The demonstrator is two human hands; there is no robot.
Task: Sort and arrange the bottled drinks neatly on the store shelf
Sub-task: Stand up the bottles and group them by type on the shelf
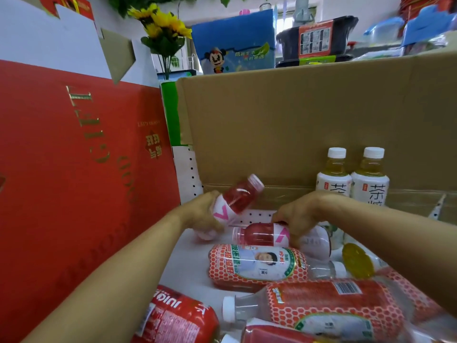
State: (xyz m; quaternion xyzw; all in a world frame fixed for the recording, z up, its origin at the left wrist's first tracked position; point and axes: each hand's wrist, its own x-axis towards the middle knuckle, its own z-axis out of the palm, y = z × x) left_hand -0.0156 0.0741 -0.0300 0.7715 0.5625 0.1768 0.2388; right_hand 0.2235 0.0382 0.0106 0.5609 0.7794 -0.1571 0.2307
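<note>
**Bottled drinks: two-handed sorting grip**

Fingers of the left hand curled round a tilted red bottle. Those of the right hand pinched a second red bottle lying on the white shelf. Both probably handled light, rigid and slick, so were best gripped at the label. Two tea bottles stood upright behind.

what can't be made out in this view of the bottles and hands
Head view: base of the tilted pink bottle, covered by the left hand gripping it.
Head view: middle of the lying pink bottle, under the right hand holding it.
Head view: lower halves of the tea bottles, behind the right arm.
Head view: red bottle, cut off by the bottom edge.
</note>
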